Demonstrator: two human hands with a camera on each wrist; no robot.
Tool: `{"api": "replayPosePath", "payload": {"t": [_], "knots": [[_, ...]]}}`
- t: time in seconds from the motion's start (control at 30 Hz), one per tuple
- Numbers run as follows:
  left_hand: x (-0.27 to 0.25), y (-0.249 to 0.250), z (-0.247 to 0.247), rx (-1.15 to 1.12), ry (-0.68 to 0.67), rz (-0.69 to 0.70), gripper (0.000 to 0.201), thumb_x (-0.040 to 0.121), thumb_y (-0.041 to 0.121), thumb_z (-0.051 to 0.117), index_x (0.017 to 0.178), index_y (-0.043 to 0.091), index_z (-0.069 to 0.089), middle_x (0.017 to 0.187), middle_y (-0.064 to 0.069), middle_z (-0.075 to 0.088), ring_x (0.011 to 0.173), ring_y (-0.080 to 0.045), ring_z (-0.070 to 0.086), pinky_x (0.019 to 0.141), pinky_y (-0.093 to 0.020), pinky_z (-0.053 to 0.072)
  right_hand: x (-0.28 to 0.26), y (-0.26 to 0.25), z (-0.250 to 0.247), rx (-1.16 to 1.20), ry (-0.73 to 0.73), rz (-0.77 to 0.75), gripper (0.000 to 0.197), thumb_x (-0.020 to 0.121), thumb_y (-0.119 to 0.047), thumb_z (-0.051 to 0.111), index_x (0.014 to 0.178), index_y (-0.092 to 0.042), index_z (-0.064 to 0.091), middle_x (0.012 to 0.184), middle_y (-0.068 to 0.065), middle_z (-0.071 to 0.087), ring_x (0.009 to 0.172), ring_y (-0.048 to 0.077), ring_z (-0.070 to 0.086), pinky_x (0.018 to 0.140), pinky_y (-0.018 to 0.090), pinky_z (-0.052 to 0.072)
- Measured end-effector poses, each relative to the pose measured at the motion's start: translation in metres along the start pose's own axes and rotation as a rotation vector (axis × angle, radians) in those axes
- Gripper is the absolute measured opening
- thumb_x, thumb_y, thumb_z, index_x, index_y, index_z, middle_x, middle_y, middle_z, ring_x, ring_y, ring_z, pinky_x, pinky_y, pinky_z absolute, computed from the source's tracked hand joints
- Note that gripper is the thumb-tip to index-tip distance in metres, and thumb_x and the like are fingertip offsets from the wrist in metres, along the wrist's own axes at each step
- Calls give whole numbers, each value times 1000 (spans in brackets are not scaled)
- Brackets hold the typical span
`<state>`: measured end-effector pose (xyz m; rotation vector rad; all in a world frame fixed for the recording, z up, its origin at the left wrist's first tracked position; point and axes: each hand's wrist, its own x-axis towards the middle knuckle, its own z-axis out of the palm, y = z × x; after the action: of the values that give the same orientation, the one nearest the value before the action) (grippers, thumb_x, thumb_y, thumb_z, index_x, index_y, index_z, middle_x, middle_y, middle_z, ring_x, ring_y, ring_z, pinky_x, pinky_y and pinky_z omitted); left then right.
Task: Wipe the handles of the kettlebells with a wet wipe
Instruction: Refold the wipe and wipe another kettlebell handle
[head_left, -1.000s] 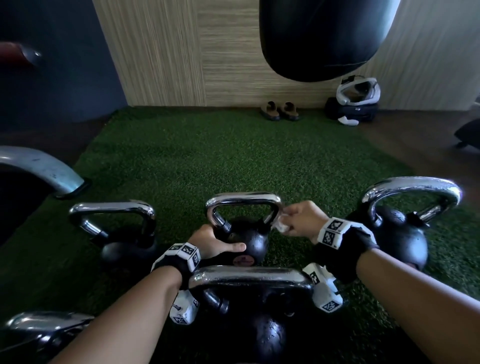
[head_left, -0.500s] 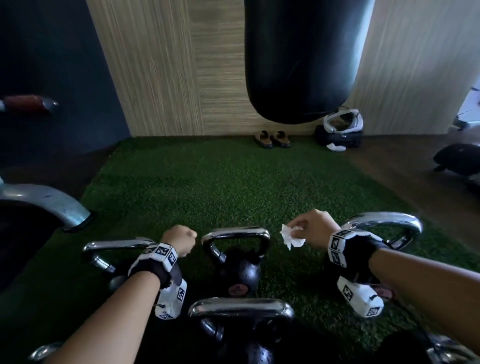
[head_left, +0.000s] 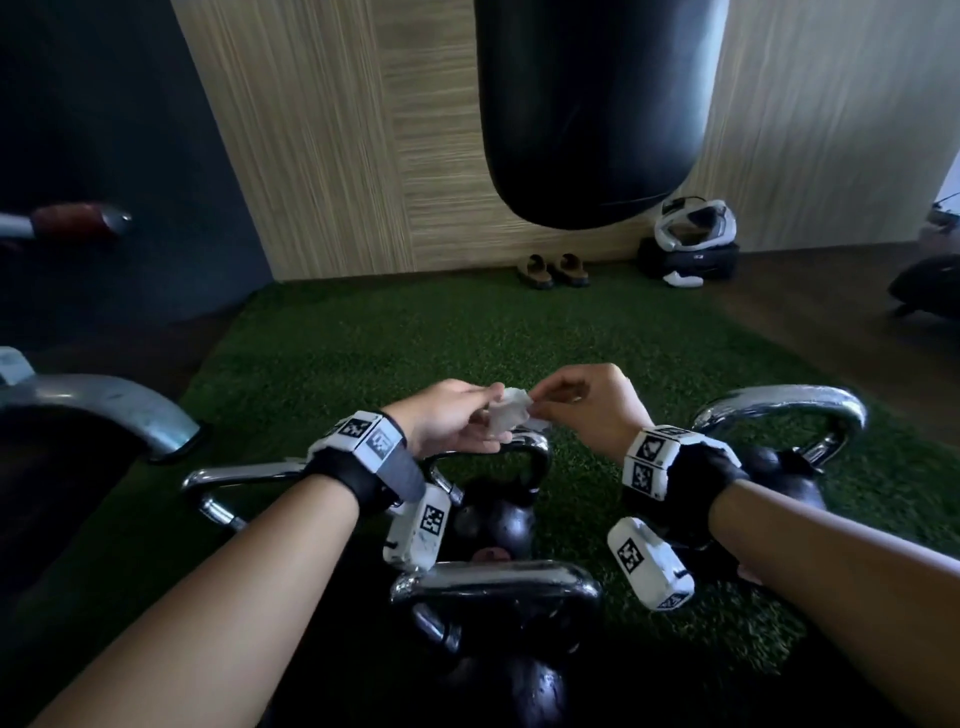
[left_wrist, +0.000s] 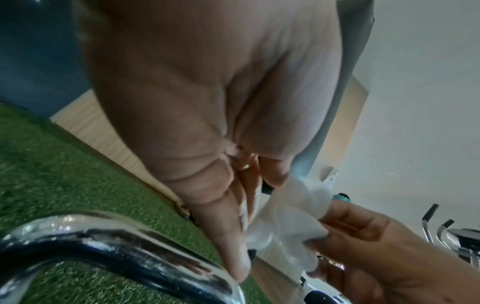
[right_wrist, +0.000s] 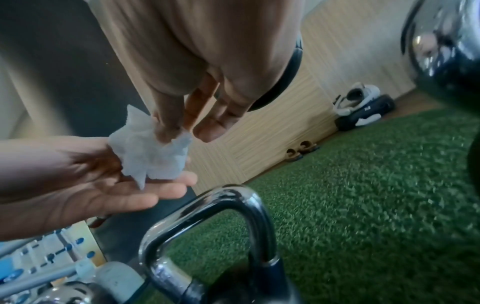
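Both my hands meet over the middle kettlebell (head_left: 493, 519), above its chrome handle (right_wrist: 233, 201). A crumpled white wet wipe (head_left: 511, 418) sits between them. My right hand (head_left: 540, 410) pinches the wet wipe (right_wrist: 153, 156) with its fingertips (right_wrist: 166, 131). My left hand (head_left: 493, 421) holds the wipe's other side, thumb on top and straight fingers (right_wrist: 130, 197) underneath. Neither hand touches a kettlebell. Black kettlebells with chrome handles also stand on the left (head_left: 234, 475), on the right (head_left: 779, 410) and nearest me (head_left: 498, 582).
The kettlebells stand on green turf (head_left: 467, 338). A black punching bag (head_left: 592, 104) hangs ahead, with sandals (head_left: 553, 270) and a black bag with white gear (head_left: 691, 249) by the wall. A grey metal bar (head_left: 104, 405) is at the left, and wood floor (head_left: 805, 322) on the right.
My right hand took the wipe off the middle kettlebell's handle and my left hand left its body. Both rose apart, then came together on the wipe. My view tilted up.
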<state>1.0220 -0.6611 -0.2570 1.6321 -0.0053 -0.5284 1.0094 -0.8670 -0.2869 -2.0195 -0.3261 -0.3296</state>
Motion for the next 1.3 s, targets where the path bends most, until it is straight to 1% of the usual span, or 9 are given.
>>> {"api": "replayPosePath", "payload": {"t": [0.17,0.3,0.47,0.6,0.8,0.97,1.07,1.2,1.3], "knots": [[8,-1,2,-21,-55,135,28,102,6,57,126,-5,64,95,-15,74,70,-14,75,75,-26,62,0,3,16,9,58,29,27,70,-8,90,65,-30,74,75,-4,78,73,10,74,71,22,59],[10,-3,-20,450,98,315,33,96,13,71,129,8,70,120,-11,75,106,-15,71,95,-22,53,2,12,12,-34,17,62,21,72,-7,82,73,-23,68,75,-2,74,60,2,65,53,17,49],[-1,-22,-31,954,399,579,32,101,16,62,131,20,71,116,-6,77,102,-21,72,63,1,38,-13,69,4,-350,74,240,20,74,1,70,85,-15,67,87,-1,66,85,21,64,70,23,42],[3,-47,-19,1018,370,596,33,102,18,60,134,18,69,119,-13,76,93,-22,74,59,-7,37,-19,104,30,-229,-250,465,47,70,-29,93,109,-29,67,101,-8,72,96,16,70,74,26,52],[16,-66,-17,1262,267,639,23,99,25,46,101,14,66,85,-11,73,75,-31,70,69,-41,58,-6,123,66,-146,-284,376,62,44,-62,89,96,-33,75,93,-7,79,90,14,74,90,43,59],[7,-88,-43,1023,466,782,25,101,25,58,97,6,74,97,19,69,87,3,67,88,-27,60,-11,136,85,-119,-223,341,70,40,-73,80,93,-27,74,88,-5,78,87,16,74,86,43,60],[1,-94,-43,1028,463,856,20,101,12,64,116,11,77,121,5,74,112,-4,69,103,-21,53,-12,143,85,-87,-210,352,71,38,-69,86,93,-26,74,87,-5,78,87,16,74,86,45,60],[5,-109,-55,775,615,766,21,101,26,65,115,20,79,78,9,76,65,4,64,66,-11,52,-16,142,84,-58,-178,354,66,39,-64,88,93,-29,73,87,-8,78,87,13,74,88,43,60],[4,-118,-61,654,625,722,28,100,28,65,126,18,73,116,18,70,104,13,66,94,-7,50,-21,139,84,-28,-162,353,58,45,-56,91,94,-29,74,88,-8,78,87,10,74,88,41,60]]}}
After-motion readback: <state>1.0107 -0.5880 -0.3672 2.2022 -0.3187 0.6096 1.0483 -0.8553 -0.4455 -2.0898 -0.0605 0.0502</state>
